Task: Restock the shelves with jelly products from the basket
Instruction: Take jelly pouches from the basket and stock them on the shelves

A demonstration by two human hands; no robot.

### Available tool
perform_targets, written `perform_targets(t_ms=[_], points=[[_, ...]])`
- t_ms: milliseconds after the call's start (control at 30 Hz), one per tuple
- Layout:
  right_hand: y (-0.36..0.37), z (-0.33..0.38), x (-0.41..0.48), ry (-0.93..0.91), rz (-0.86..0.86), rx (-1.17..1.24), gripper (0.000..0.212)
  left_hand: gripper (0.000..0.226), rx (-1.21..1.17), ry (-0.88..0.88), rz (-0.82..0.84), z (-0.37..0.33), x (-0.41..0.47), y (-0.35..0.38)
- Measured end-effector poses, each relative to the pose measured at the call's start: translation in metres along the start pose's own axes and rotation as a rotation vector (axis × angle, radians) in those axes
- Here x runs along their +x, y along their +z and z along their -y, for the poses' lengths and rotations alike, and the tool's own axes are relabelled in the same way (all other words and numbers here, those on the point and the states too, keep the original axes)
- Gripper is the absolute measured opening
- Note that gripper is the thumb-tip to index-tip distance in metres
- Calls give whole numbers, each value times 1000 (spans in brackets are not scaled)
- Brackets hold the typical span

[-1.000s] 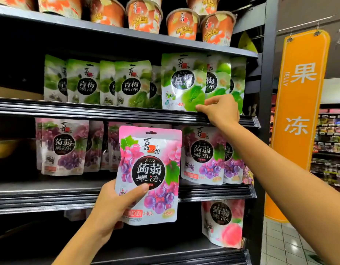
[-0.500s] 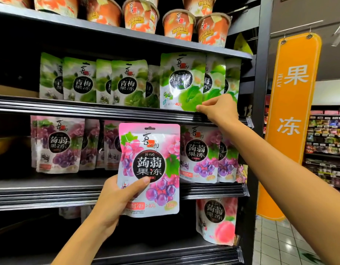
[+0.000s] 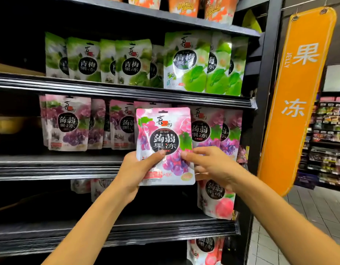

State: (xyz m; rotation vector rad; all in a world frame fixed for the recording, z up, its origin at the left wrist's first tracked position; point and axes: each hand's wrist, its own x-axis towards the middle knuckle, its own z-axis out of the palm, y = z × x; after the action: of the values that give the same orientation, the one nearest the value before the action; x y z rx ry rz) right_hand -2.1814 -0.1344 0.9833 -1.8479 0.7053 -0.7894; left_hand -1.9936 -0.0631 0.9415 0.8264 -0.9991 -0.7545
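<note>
A pink grape jelly pouch point(image 3: 165, 131) is held upright in front of the middle shelf point(image 3: 56, 165). My left hand point(image 3: 134, 171) grips its lower left edge, thumb across the front. My right hand point(image 3: 209, 165) pinches its lower right side, thumb on the front and fingers behind. Behind it, grape pouches point(image 3: 68, 123) stand in a row on the same shelf. Green plum pouches point(image 3: 186, 62) fill the shelf above. The basket is out of view.
Orange jelly cups point(image 3: 218, 8) sit on the top shelf. Peach pouches point(image 3: 217, 199) stand on the lower shelf at the right, its left part dark. An orange hanging sign point(image 3: 299, 96) is beside the black shelf post point(image 3: 264, 88). Tiled aisle floor lies at the right.
My right hand left the green plum pouch on the upper shelf and came down to take the grape pouch's right side. The pouch moved right and closer to the middle shelf.
</note>
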Motion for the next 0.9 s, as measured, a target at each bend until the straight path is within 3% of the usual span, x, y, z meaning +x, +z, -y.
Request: perform_targets(t_ms=[100,200,300,367,400,500,633,767,900], points=[[6,-14,5,-18,-108,151,16,44,89,19,-7,5,3,7],[1,-15,13,-8,-227,231,6,50,358,149,-136,9,9,8],[-3,-15,27,-96,-352,199,7,62,727,467,-225,14,2,12],[-4,-16,38,-182,-442,139,13,54,989,671,-172,21,-4,18],[-5,-17,45,-216,-486,118,15,52,1106,692,-138,27,-5,20],[-3,-25,60,-266,-546,103,12,50,1321,579,-83,42,-2,23],[2,-42,69,-304,-478,104,17,55,1465,515,-44,59,5,24],[-8,-46,69,-320,-448,-41,40,58,1530,541,-54,66,7,24],[-18,-49,61,-340,-419,-255,21,60,1531,559,-48,69,7,22]])
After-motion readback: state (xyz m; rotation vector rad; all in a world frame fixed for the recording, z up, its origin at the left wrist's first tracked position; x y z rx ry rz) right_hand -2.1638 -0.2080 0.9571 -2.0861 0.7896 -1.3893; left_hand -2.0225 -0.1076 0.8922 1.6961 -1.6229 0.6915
